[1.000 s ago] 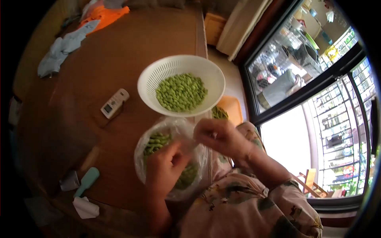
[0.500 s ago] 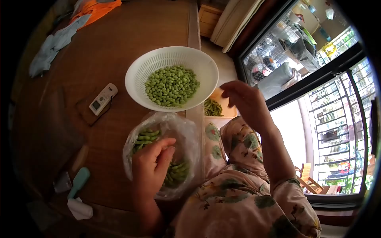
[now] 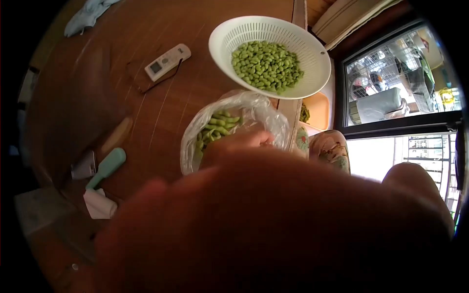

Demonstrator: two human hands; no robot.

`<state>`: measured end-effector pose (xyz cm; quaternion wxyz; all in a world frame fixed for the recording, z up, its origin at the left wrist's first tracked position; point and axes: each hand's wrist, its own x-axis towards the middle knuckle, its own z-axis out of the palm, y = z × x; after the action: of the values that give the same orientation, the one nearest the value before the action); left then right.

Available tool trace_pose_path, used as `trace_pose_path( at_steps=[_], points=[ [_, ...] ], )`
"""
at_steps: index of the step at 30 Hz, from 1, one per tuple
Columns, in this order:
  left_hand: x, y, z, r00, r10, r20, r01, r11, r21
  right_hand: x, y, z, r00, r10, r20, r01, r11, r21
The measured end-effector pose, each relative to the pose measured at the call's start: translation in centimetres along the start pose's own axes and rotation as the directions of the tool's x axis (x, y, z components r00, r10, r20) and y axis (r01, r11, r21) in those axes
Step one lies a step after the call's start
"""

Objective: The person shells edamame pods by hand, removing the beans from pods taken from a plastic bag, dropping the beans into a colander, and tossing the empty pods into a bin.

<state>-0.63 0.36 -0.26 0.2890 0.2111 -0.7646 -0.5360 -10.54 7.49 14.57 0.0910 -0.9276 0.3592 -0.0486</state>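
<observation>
My left hand [image 3: 239, 144] is over the clear plastic bag [image 3: 188, 139], its fingers curled in; whether anything is in them I cannot make out. Green soybean pods [image 3: 220, 127] lie inside the bag. My right hand [image 3: 195, 215] is raised very near the camera, dark and smeared, and covers much of the lower view; its fingers cannot be told apart. Beyond the bag stands a white colander [image 3: 315, 63] holding many shelled green beans [image 3: 266, 63].
A white remote control [image 3: 168, 61] and a thin dark cord [image 3: 159, 85] lie on the wooden table [image 3: 141, 112]. At the left are a mint-green brush-like object [image 3: 112, 163] and a crumpled white tissue [image 3: 99, 203]. An orange-tan tray [image 3: 319, 110] with green scraps sits beyond the table edge.
My right hand has come up from beside the colander to close before the camera. The view has shifted, so the colander and bag appear farther right and higher. My left hand stays over the bag.
</observation>
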Motion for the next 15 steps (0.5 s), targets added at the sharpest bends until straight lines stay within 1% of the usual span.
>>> trace_pose_path(
  at_steps=[2,3,6,9,10,12,13,15],
  points=[
    [0.0,-0.3,-0.2,0.997,0.072,0.018,-0.073,0.995,0.070,0.3,-0.2,0.4,1.000,0.002,0.009,-0.002,1.000,0.006],
    [-0.1,-0.1,-0.2,0.999,0.030,0.022,-0.032,0.997,0.072,0.4,-0.3,0.4,1.000,0.003,0.007,-0.003,1.000,0.011],
    [-0.3,0.0,-0.5,0.998,0.043,0.034,-0.045,0.997,0.061,0.6,-0.9,1.1,1.000,0.003,0.003,-0.003,1.000,0.017],
    [-0.3,0.1,-0.5,0.997,0.077,0.029,-0.078,0.996,0.034,0.3,-1.8,1.2,1.000,0.001,0.001,-0.001,1.000,0.015],
    [-0.4,0.1,-0.6,0.997,0.079,0.022,-0.080,0.996,0.039,-0.2,-2.1,0.9,1.000,0.003,0.002,-0.003,1.000,0.019],
    [-0.3,-0.3,-0.6,0.989,0.141,0.039,-0.144,0.986,0.085,-1.5,-2.8,-0.2,1.000,0.003,0.003,-0.003,1.000,0.018],
    [-0.4,0.0,-0.7,0.992,0.117,0.047,-0.120,0.991,0.066,-2.3,-3.2,-0.8,1.000,0.010,0.012,-0.010,1.000,0.020],
    [-0.4,0.1,-0.7,0.990,0.139,0.038,-0.141,0.988,0.066,-3.8,-3.9,-2.3,0.999,0.033,0.001,-0.033,0.999,0.020]
  ],
)
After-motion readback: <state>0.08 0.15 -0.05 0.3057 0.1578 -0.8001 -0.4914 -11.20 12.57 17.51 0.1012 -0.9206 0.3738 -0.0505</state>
